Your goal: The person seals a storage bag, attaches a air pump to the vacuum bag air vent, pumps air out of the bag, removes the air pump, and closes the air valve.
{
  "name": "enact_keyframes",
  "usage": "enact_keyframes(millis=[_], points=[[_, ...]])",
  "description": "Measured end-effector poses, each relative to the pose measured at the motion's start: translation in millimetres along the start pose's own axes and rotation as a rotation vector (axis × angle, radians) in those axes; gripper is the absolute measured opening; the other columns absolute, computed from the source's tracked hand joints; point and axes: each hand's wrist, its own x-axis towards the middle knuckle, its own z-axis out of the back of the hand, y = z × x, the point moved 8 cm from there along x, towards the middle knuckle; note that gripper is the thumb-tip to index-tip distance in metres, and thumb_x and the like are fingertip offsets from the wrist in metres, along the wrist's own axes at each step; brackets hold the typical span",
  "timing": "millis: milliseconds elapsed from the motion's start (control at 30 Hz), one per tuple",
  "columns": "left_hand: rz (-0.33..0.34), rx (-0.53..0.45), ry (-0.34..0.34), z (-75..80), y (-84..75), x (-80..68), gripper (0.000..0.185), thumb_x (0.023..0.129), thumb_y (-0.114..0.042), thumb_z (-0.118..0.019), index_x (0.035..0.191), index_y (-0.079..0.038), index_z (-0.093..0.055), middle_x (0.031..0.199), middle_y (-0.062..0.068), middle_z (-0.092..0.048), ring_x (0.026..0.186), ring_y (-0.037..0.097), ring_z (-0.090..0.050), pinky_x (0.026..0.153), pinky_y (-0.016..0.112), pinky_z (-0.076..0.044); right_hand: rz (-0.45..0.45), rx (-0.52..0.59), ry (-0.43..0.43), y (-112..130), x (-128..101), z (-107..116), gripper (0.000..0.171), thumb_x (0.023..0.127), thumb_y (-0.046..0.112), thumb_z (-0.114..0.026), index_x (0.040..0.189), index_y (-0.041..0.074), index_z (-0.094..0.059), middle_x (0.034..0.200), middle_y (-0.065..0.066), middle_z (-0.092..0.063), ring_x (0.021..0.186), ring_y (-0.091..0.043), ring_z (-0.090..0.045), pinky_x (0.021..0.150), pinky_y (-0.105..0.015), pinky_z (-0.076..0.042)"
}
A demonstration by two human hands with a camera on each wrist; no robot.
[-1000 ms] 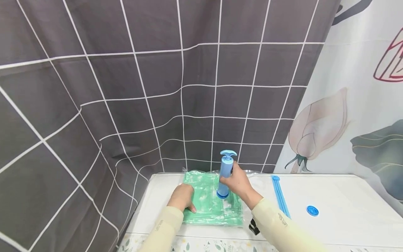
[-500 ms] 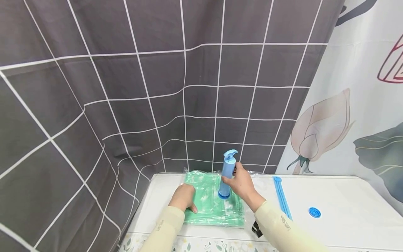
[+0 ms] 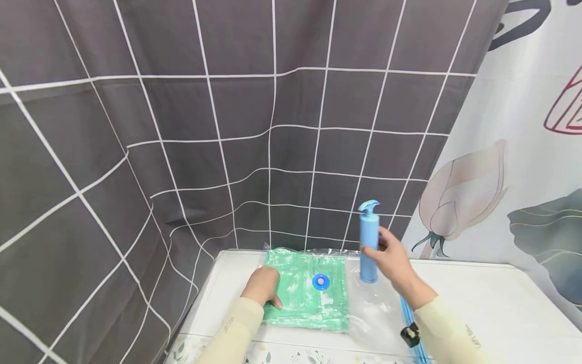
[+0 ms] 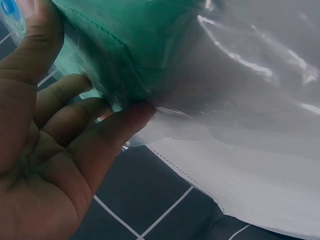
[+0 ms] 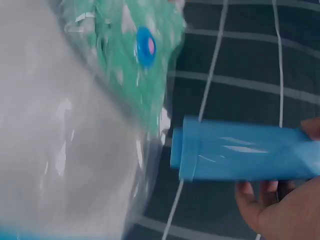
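Note:
My right hand (image 3: 395, 259) grips a light blue hand pump (image 3: 369, 240) around its barrel, upright, with its T-shaped handle at the top. In the right wrist view, the pump's bottom end (image 5: 176, 148) points toward the bag and is apart from it. A clear vacuum storage bag (image 3: 373, 311) lies flat with folded green contents (image 3: 295, 298) inside. Its round blue valve (image 3: 321, 281) shows uncovered, with a pink centre. My left hand (image 3: 262, 284) holds the bag's left edge, thumb on the near side. In the left wrist view, curled fingers (image 4: 90, 120) meet the plastic.
The bag lies on a white table (image 3: 482, 298). A blue zip strip (image 3: 409, 313) runs along the bag's right end, partly behind my right forearm. Dark grid-patterned cloth (image 3: 291, 151) hangs behind the table, and a white printed curtain (image 3: 482, 202) hangs at the right.
My right hand has lifted the pump off the valve and carried it to the right, baring the valve. My left hand stays at the bag's left edge.

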Motion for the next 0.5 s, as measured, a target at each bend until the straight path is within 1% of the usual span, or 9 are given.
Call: enact_keyframes(millis=[100,167,267,367,400,433,500], points=[[0.002,0.000,0.001,2.2,3.5,2.0,0.059,0.052,-0.033,-0.106,0.097,-0.003,-0.084,0.083,0.010,-0.080,0.078,0.023,-0.071,0.099,0.049,-0.071,-0.042,-0.064,0.009,-14.5,0.4,36.4,0.078,0.108,0.018,-0.075,0.170,-0.008,-0.036,0.158,-0.043,-0.057,0.141,-0.057,-0.064,0.120,-0.067,-0.058],[-0.002,0.002,-0.001,4.4,5.0,2.3,0.059,0.052,-0.033,-0.107,0.097,-0.003,-0.084,0.084,0.010,-0.080,0.079,0.023,-0.072,0.100,0.049,-0.070,-0.067,-0.148,0.005,-27.8,-1.8,63.1,0.082,0.108,0.021,-0.074,0.166,-0.017,-0.032,0.155,-0.047,-0.056,0.139,-0.060,-0.064,0.117,-0.067,-0.060],[-0.003,0.006,-0.005,7.9,7.4,1.4,0.059,0.051,-0.033,-0.108,0.096,-0.003,-0.083,0.085,0.010,-0.080,0.082,0.025,-0.072,0.101,0.050,-0.070,-0.112,-0.261,0.000,-53.2,-7.1,102.6,0.082,0.108,0.025,-0.072,0.157,-0.027,-0.031,0.147,-0.052,-0.056,0.128,-0.062,-0.067,0.107,-0.066,-0.065],[-0.001,0.000,-0.013,11.5,8.8,-0.4,0.059,0.051,-0.032,-0.108,0.096,-0.003,-0.083,0.087,0.011,-0.081,0.086,0.028,-0.075,0.104,0.051,-0.069,-0.178,-0.379,-0.003,-83.4,-14.1,139.1,0.082,0.109,0.032,-0.069,0.151,-0.029,-0.035,0.140,-0.055,-0.056,0.115,-0.060,-0.071,0.094,-0.063,-0.069],[0.001,-0.003,-0.011,12.0,9.1,-1.0,0.059,0.051,-0.031,-0.108,0.096,-0.003,-0.083,0.087,0.011,-0.081,0.087,0.029,-0.075,0.104,0.052,-0.068,-0.197,-0.412,0.005,-94.3,-16.5,149.9,0.082,0.108,0.033,-0.070,0.149,-0.030,-0.036,0.138,-0.055,-0.057,0.112,-0.059,-0.072,0.091,-0.062,-0.069],[0.002,-0.006,-0.011,12.3,9.1,-1.8,0.059,0.051,-0.031,-0.108,0.096,-0.003,-0.083,0.089,0.011,-0.081,0.088,0.030,-0.076,0.105,0.052,-0.068,-0.225,-0.445,0.017,-105.6,-19.5,159.8,0.084,0.108,0.034,-0.069,0.149,-0.031,-0.036,0.138,-0.056,-0.056,0.111,-0.061,-0.072,0.090,-0.064,-0.069],[0.003,-0.012,-0.009,12.4,8.7,-3.2,0.058,0.052,-0.030,-0.107,0.096,-0.002,-0.082,0.089,0.012,-0.082,0.089,0.031,-0.077,0.105,0.052,-0.068,-0.272,-0.510,0.046,-128.1,-26.1,176.4,0.086,0.106,0.036,-0.071,0.146,-0.033,-0.037,0.135,-0.056,-0.057,0.107,-0.060,-0.073,0.088,-0.064,-0.068]])
